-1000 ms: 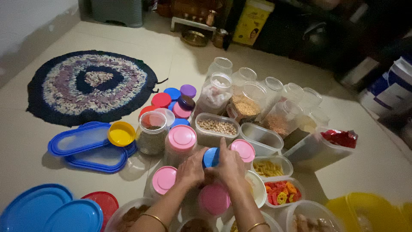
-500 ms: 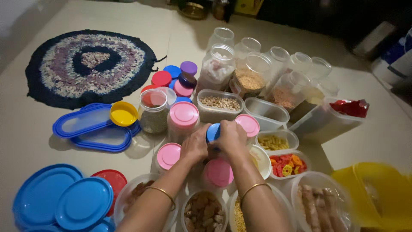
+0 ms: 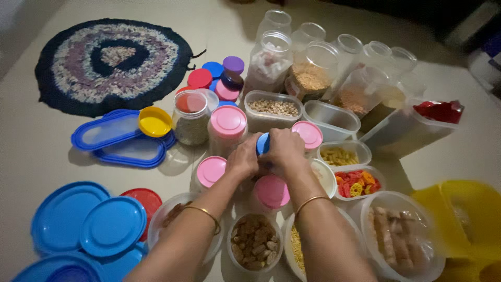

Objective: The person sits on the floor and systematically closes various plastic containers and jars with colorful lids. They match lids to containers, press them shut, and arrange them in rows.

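My left hand and my right hand meet over a small jar with a blue lid, both gripping it; the jar body is hidden under my fingers. Pink-lidded jars stand around them: one at the back left, one at the back right, one at the left and one just in front. An open tub of brown snacks sits below my wrists.
Open tubs of pasta, coloured rings and sticks lie at the right. Tall open jars stand behind. Blue lids, oval blue lids, a yellow lid, loose caps, a round rug and a yellow container surround them.
Both hands stay on the blue-lidded jar. The view has tipped down and nearer, so the tubs in front of me show more.
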